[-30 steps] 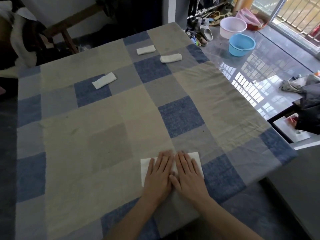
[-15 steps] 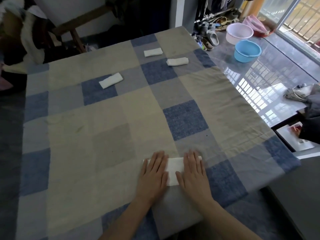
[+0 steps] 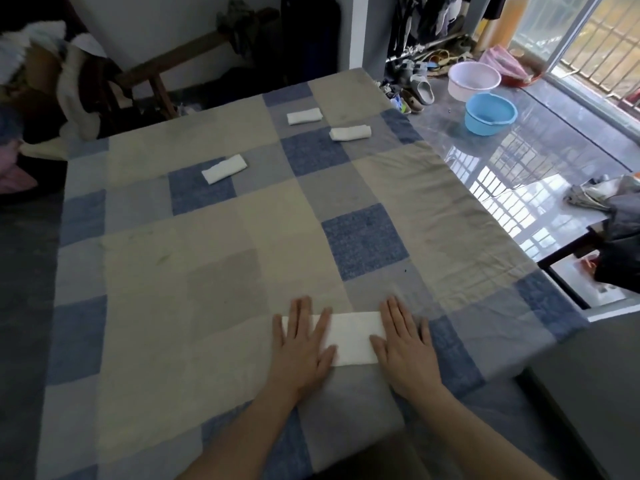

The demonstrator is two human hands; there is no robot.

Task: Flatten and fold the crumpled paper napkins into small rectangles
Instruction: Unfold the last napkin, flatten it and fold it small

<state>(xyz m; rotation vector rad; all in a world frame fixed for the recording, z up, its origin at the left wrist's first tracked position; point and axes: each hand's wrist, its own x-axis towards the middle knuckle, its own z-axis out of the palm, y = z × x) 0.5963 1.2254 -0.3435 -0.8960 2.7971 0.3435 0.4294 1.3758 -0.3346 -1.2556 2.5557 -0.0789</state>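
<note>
Your left hand [image 3: 304, 344] flat, fingers straight, pressing left end of white napkin [image 3: 353, 337]; your right hand [image 3: 403, 341] flat, pressing right end, on checked tablecloth [image 3: 207, 271]

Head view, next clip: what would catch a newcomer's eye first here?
Two flat hands, the left hand and right hand, press the ends of a white napkin at the near edge of a blue and beige checked tablecloth. Three small folded napkins lie at the far side. A blue basin stands on the shiny floor to the right.
</note>
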